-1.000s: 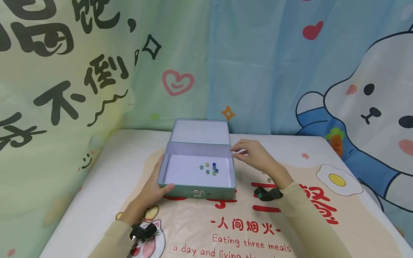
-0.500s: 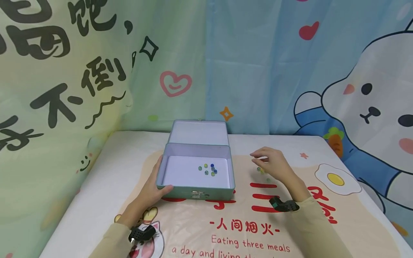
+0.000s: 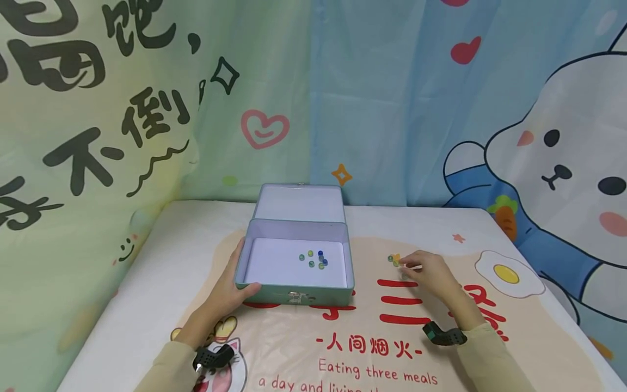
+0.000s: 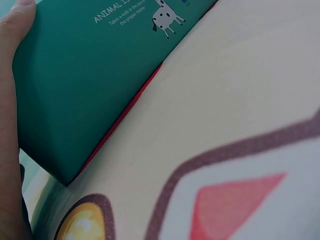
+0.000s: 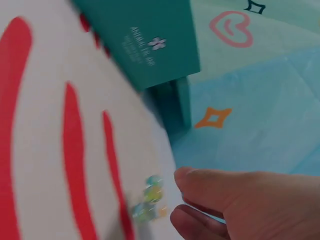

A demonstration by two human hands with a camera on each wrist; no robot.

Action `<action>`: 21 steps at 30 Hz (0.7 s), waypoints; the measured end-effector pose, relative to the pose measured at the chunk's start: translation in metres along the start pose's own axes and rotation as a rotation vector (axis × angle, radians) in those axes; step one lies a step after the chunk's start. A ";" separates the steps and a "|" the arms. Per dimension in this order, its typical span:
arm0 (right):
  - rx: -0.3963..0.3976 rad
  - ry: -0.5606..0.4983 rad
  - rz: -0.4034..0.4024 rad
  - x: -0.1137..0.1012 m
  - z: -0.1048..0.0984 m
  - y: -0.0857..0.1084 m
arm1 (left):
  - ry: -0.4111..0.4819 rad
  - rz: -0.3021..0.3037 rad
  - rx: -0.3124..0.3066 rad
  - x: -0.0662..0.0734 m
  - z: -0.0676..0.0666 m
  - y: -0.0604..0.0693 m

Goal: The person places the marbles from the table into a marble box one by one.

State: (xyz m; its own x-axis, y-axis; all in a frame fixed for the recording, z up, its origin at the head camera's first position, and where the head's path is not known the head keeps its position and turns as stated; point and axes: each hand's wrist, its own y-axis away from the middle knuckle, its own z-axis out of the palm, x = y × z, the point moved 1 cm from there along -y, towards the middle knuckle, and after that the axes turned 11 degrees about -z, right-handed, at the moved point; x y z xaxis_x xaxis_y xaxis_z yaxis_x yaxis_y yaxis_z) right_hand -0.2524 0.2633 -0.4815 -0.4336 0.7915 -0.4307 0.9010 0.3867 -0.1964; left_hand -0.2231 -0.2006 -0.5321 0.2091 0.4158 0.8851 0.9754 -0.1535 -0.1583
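Note:
An opened green tin box (image 3: 299,296) with a pale inside stands on the table, its lid (image 3: 300,202) tipped back behind it. Inside, several small green, yellow and blue glass marbles (image 3: 311,264) lie scattered toward the right. My left hand (image 3: 226,288) holds the box by its left side, the thumb at the front left corner; the other fingers are partly hidden. Right of the box, my right hand (image 3: 433,276) hovers beside a small cluster of marbles (image 3: 390,258) on the cloth. In the right wrist view its fingertips stand apart near these marbles (image 5: 154,192), with nothing seen between them.
A printed tablecloth (image 3: 372,348) with red lettering, a fried egg and a cat figure covers the table. Behind the table's back edge hangs a patterned curtain (image 3: 364,109). A black strap (image 3: 214,357) sits on the left wrist and another (image 3: 444,334) on the right.
My right hand has moved from the box's right rim rightward and down to the marbles on the cloth. The left hand keeps its hold on the box.

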 end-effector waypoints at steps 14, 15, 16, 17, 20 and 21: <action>-0.030 0.026 0.072 0.008 0.014 0.004 | 0.013 0.016 -0.006 -0.002 0.000 0.000; -0.034 0.028 0.074 0.008 0.015 0.003 | 0.016 0.014 -0.007 -0.002 0.000 -0.001; -0.037 0.030 0.073 0.008 0.015 0.003 | 0.018 0.012 -0.007 -0.002 0.000 0.000; -0.040 0.036 0.072 0.008 0.016 0.003 | 0.020 0.011 -0.009 -0.001 0.000 0.000; -0.042 0.050 0.053 0.008 0.017 0.004 | 0.026 0.007 -0.013 -0.001 0.000 0.000; -0.042 0.057 0.047 0.008 0.018 0.004 | 0.025 0.007 -0.013 -0.001 0.000 0.000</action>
State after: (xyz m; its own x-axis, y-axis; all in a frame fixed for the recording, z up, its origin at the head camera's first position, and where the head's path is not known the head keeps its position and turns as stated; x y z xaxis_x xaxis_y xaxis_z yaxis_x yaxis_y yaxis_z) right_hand -0.2523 0.2624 -0.5012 -0.3920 0.8345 -0.3871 0.9196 0.3671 -0.1399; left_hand -0.2228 -0.2012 -0.5324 0.2137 0.3917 0.8949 0.9729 -0.1681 -0.1588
